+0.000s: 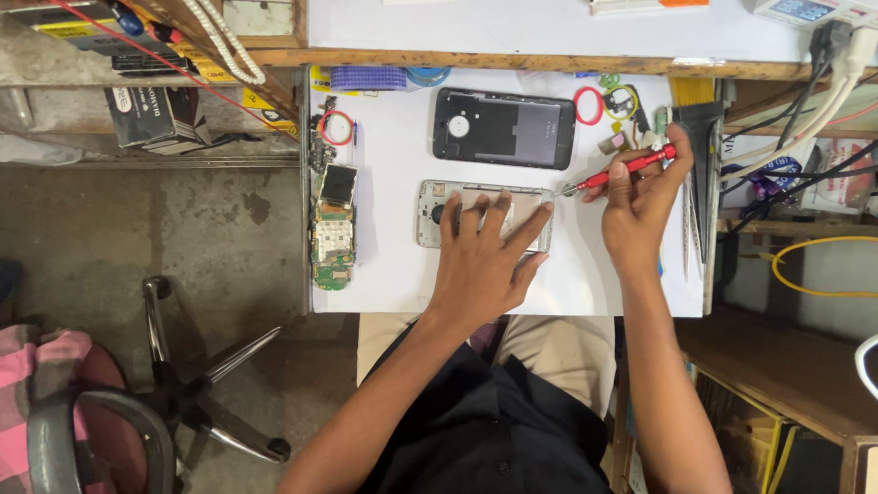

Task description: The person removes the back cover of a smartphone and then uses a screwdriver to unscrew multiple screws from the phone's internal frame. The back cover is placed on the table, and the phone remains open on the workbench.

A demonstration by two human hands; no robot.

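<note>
Left hand (480, 264) lay flat, fingers spread, pressing on the silver opened phone chassis (439, 214) at centre frame on the white work surface (388, 264). Right hand (638, 202) was closed around a red-handled slim screwdriver (623, 169), its metal tip touching the chassis's upper right corner. Just above the chassis, apart from it, lay a black rectangular phone back cover (505, 128). At the surface's left edge rested a green bare circuit board with small screen (334, 229), with a red rubber ring (336, 127) above it. Metal tweezers (689, 215) lay to the right of the right hand. A swivel chair base (206, 385) stood at lower left of the frame.
</note>
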